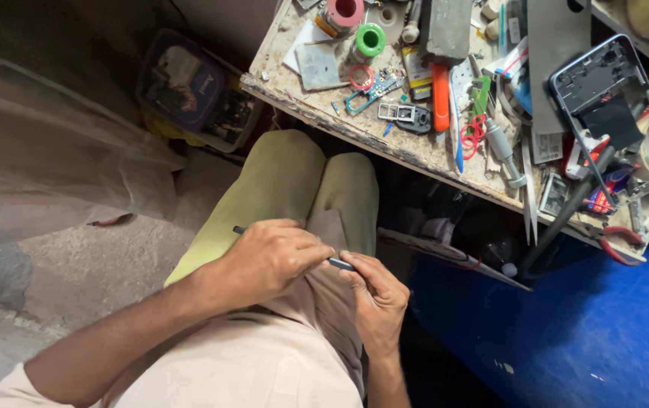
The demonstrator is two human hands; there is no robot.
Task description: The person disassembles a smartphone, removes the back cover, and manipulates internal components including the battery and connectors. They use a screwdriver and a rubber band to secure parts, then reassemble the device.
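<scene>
Both hands meet low in the view, over the person's lap, and between them runs a thin dark rod [339, 263], like a slim tool or stylus. The left hand [271, 257] lies across it with the fingers curled down; its grip is closed around the rod, whose dark tip pokes out past the hand towards 9 o'clock. The right hand [377, 298] sits just beside the left, towards 4 o'clock of it, and pinches the other end of the rod between thumb and fingertips, a tight, nearly closed grip. A short bare stretch of the rod shows between the two hands. Under them are the knees in olive-green trousers [294, 181] and a beige shirt [264, 363].

Up at 12 to 2 o'clock stands a worn wooden bench [317, 102], crowded with small parts. Near its front edge lie a small circuit board [373, 87] and an orange-handled tool [441, 98]. A green spool [369, 39] and a pink roll of tape [343, 13] stand further back. At 2 o'clock a bare phone frame [613, 94] lies tilted, and red-handled pliers [617, 243] hang at the bench's edge. A plastic box of bits [188, 87] sits on the floor at 11 o'clock.
</scene>
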